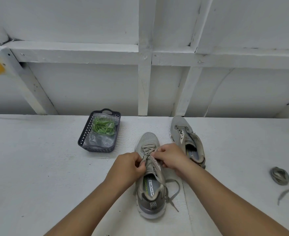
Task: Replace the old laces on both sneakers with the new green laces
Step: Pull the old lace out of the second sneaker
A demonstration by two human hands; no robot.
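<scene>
Both hands are working at frame centre on the near sneaker (149,169), toe pointing away, heel toward the camera. Left hand (128,166) pinches the grey lace (146,158) at the mid eyelets; right hand (171,157) is curled on the other side of the tongue, fingers pinching the same lace. Hands are close together but not touching, one per eyelet row, which looks like the setup for pulling the old lace out crossing by crossing. Upper eyelets near the collar are already free; loose lace tails (173,193) trail onto the desk (38,167) lower right of the shoe.

Second sneaker (187,140) sits just beside it, upper right, with no lace in it. A removed lace (280,178) lies bundled at the far right edge, well apart, likely parked out of the work area.

New green laces (103,126) are unused, bagged in clear plastic inside a dark basket (87,132), left of centre, within reach.

Judgement: stripping stage, roughly a third done; no green lace threaded yet.
</scene>
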